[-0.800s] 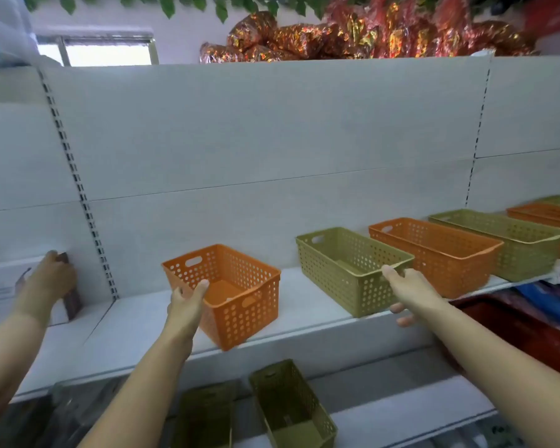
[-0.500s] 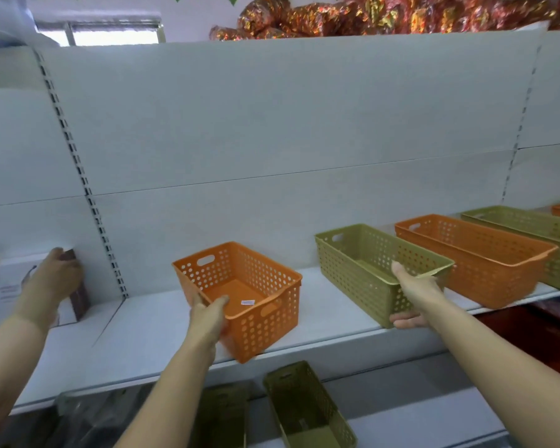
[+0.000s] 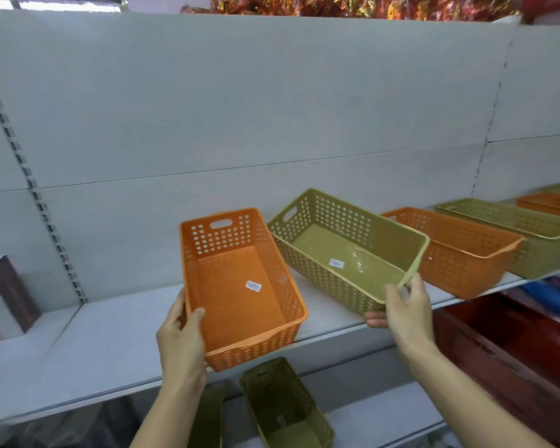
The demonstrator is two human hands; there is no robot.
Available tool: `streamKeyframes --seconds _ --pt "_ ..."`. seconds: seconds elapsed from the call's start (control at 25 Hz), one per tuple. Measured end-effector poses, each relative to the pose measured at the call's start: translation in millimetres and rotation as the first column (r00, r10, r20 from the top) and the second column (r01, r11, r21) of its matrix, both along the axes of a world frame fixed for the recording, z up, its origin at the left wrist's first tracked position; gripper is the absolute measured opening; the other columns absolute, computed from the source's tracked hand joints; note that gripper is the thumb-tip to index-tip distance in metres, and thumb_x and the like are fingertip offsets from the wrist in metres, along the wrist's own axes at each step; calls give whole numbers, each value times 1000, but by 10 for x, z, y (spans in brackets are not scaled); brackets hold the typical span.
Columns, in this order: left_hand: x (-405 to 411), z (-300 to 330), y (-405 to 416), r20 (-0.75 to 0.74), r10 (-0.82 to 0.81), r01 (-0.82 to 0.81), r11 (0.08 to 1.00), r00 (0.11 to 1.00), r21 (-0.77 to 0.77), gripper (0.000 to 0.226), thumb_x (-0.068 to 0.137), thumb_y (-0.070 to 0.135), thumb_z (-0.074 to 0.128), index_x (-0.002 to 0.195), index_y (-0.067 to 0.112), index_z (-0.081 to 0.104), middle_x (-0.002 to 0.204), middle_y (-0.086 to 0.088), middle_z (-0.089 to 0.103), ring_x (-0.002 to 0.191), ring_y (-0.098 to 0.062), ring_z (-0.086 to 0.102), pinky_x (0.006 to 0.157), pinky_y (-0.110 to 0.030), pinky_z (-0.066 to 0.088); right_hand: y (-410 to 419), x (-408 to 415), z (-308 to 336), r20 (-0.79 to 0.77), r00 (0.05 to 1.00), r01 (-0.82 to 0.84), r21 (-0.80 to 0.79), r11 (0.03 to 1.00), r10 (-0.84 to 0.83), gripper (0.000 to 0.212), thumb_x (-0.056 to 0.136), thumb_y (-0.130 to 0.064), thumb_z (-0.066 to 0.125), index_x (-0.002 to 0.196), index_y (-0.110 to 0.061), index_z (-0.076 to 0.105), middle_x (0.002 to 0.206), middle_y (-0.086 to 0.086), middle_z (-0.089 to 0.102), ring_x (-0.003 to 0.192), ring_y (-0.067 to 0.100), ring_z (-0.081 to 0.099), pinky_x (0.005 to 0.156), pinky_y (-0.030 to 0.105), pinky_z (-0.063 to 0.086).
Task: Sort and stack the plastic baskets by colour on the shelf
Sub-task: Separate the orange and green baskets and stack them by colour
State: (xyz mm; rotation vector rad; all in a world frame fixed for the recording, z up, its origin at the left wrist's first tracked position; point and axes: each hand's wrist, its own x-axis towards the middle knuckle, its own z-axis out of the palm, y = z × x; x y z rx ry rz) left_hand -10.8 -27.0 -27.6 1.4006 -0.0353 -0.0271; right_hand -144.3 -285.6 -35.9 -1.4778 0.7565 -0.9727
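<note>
The person's left hand (image 3: 180, 344) grips the near left corner of an orange basket (image 3: 240, 286), thumb hooked over the rim and the fingers (image 3: 177, 310) wrapped round the outer wall. The basket tilts toward the camera with its near end out past the front edge of the white shelf (image 3: 94, 344); a small white sticker lies on its floor. The right hand (image 3: 404, 315) clasps the near corner of a green basket (image 3: 346, 250), thumb on the rim and fingers curled beneath, and this basket too is tipped up, showing a sticker on its floor. The two held baskets sit side by side, close but apart. Further right on the same shelf stand a second orange basket (image 3: 459, 250), then a second green basket (image 3: 524, 234) just beside it, with more orange and green rims at the frame's edge. On the lower shelf, below the left hand, another green basket (image 3: 285, 405) rests upright. A dark boxed item (image 3: 12, 292) stands at the far left of the upper shelf
</note>
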Motion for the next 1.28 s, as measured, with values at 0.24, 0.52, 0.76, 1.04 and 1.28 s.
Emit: streamKeyframes --seconds 0.24,0.52,0.76,1.04,1.28 --pt "-170 125 -200 50 5 -1 997 999 -76 39 101 22 45 136 38 50 126 2 62 108 -29 63 86 -58 53 -92 -297 222 86 996 18 -27 999 -16 19 92 -5 44 108 -15 47 97 8 65 51 38 68 45 36 57" --pt "-458 439 -910 123 -124 144 974 985 -172 41 99 13 46 135 31 53 121 1 65 106 -27 65 78 -43 56 -727 -839 605 175 977 135 -45 990 -125 23 94 -7 41 114 -14 48 91 11 64 47 35 67 41 33 55" --pt "-1090 615 -1878 197 -184 226 950 963 -214 39 99 18 48 136 29 52 116 7 65 106 -21 64 78 -42 55 -1678 -1646 802 202 965 183 -67 981 -166 18 95 -9 40 111 -15 48 93 9 64 51 36 68 40 31 55" --pt "-1801 681 -3022 221 -104 161 953 970 -258 42 98 9 47 136 26 52 120 3 63 109 -21 63 88 -48 54 -2971 -2411 953 172 976 151 -112 982 -131 21 95 -9 40 114 -14 46 106 11 61 49 33 68 39 29 54" --pt "-1975 756 -3562 245 -25 84 968 969 -235 45 95 1 45 133 24 55 109 8 66 104 -19 65 84 -39 56 -3690 -2266 981 213 970 114 27 993 -117 20 95 -9 40 115 -11 41 107 24 60 43 28 66 38 35 56"
